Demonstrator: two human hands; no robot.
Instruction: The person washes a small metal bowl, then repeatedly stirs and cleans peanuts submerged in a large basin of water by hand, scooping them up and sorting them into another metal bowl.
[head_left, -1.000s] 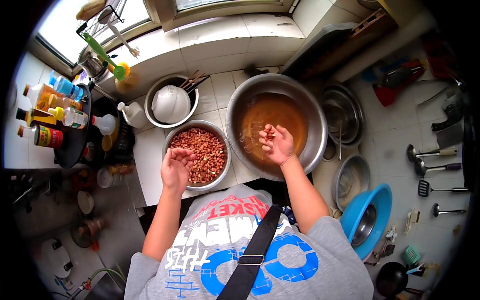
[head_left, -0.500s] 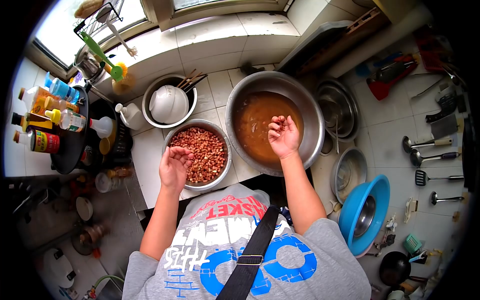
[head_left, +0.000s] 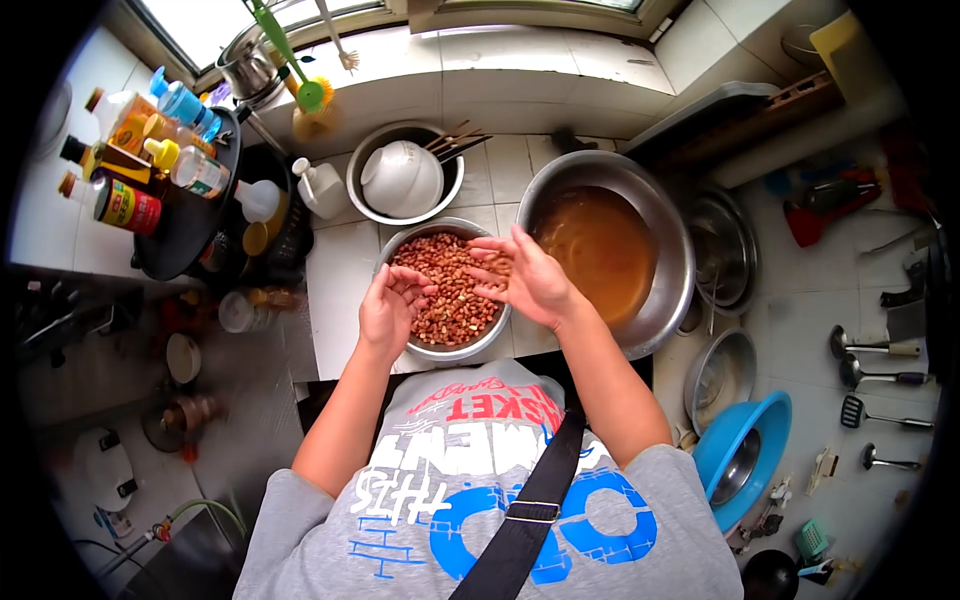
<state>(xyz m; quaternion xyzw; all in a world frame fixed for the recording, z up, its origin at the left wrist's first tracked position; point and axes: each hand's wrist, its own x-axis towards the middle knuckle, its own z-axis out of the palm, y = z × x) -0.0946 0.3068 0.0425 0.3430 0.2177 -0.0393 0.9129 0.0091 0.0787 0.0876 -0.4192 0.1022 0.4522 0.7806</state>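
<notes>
A metal bowl (head_left: 452, 351) full of reddish-brown peanuts (head_left: 445, 290) stands on the tiled counter in front of me. My left hand (head_left: 392, 310) is over its left rim, fingers loosely curled and apart, with nothing seen in it. Above the bowl's right side, my right hand (head_left: 535, 280) has its fingers spread, palm facing left, and appears to hold nothing. Right of the bowl is a large metal basin (head_left: 672, 270) with cloudy brown water (head_left: 600, 255) in it; my right wrist is near its left edge.
Behind the peanuts, a metal pot (head_left: 358, 185) holds a white bowl (head_left: 403, 180) and chopsticks. Bottles (head_left: 125, 205) crowd a black rack at left. A blue basin (head_left: 770, 430) leans at right, below a metal pan (head_left: 722, 370). Ladles (head_left: 880, 347) hang on the right wall.
My right hand has moved left from above the brown water to the peanut bowl, and its curled fingers have spread. My left hand stays at the bowl. The whole view has shifted slightly.
</notes>
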